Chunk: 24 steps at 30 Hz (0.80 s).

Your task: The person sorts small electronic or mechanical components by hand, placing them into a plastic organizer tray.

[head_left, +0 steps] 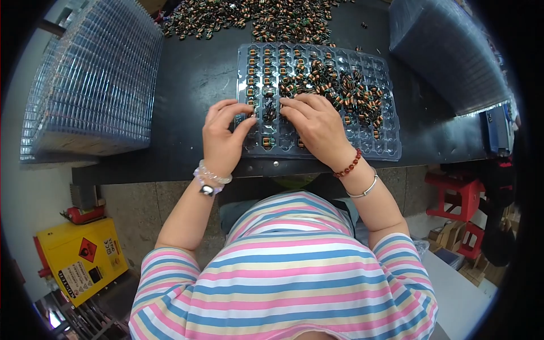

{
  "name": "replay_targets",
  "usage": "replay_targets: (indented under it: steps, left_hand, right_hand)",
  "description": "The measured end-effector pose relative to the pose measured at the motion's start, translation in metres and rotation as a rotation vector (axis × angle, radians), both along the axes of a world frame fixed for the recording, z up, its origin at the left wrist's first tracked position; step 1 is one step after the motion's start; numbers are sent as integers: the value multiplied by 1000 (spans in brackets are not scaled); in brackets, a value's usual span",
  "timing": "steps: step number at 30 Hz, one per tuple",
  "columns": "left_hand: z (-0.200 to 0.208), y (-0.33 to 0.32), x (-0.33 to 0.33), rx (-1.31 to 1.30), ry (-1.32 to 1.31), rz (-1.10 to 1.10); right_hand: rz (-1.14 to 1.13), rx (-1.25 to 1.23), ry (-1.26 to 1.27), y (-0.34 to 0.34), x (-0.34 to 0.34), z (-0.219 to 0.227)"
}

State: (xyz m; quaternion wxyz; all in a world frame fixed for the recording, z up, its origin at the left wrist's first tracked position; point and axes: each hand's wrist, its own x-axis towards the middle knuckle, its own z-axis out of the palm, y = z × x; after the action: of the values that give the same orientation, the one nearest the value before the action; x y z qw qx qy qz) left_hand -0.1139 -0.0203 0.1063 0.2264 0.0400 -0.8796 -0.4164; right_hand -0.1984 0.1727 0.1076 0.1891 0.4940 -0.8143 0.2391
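Observation:
A clear plastic tray (pixel 390 141) with rows of small pockets lies at the table's front edge. Small copper-wound coils with dark cores (pixel 267 60) sit one to a pocket in its left columns. Loose coils (pixel 323 84) are heaped over its middle and right. My left hand (pixel 222 136) is at the tray's left edge, thumb and forefinger pinched at a pocket; the tips hide most of what they grip, seemingly a coil. My right hand (pixel 317 123) rests over the tray's middle, its fingers bent and tips together beside a small cluster of coils (pixel 270 113); whatever they hold is hidden.
A big pile of coils (pixel 266 20) covers the far side of the black table (pixel 192 73). Tall stacks of clear trays stand left (pixel 102 79) and right (pixel 445 54). Below are a yellow case (pixel 82 260) at left and a red stool (pixel 453 195) at right.

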Motion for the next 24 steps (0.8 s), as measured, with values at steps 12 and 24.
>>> replay_targets:
  steps: [12,24]
  left_hand:
    - [10,-7,34,-399,-3,-294]
    - [8,-9,32,-228,-111,-284]
  right_hand:
    - [-7,-183,-224,8,18,2]
    - [-49,-359,-456,17,20,-5]
